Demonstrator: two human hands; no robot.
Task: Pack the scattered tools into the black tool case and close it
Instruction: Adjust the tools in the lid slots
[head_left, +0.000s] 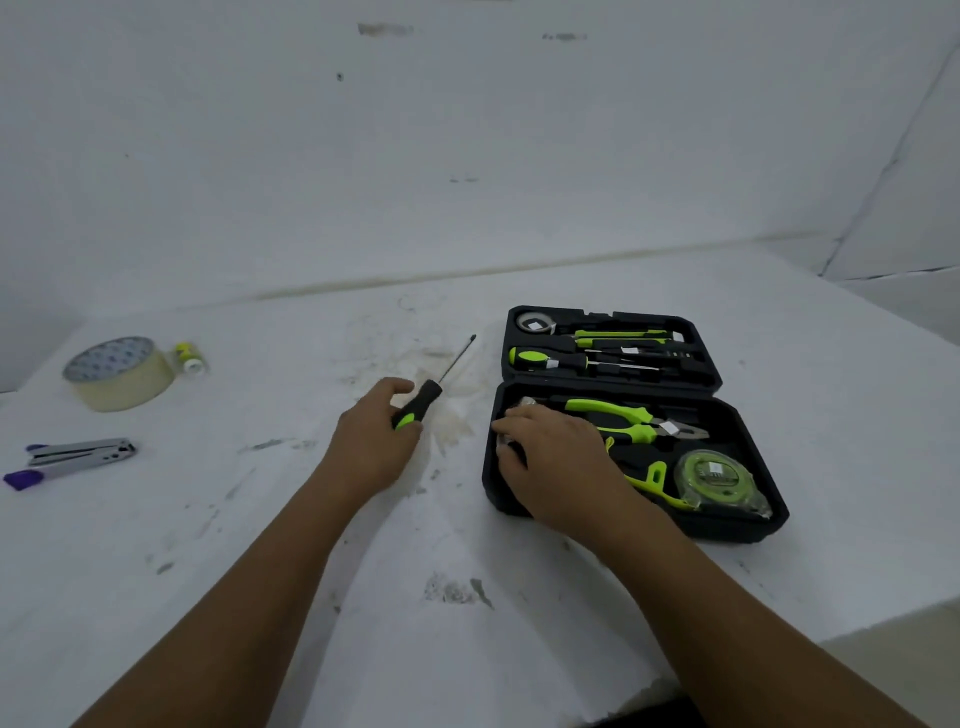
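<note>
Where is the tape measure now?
The tape measure lies in the case's near right corner, right of the right hand, below the pliers.

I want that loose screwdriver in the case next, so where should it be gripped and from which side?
Take the screwdriver by its thick black-and-green handle, from the near left, where the left hand already curls around it. The thin shaft points away toward the far right, lying flat on the table, so the handle end is nearest.

left hand gripping screwdriver, tool case open
</note>
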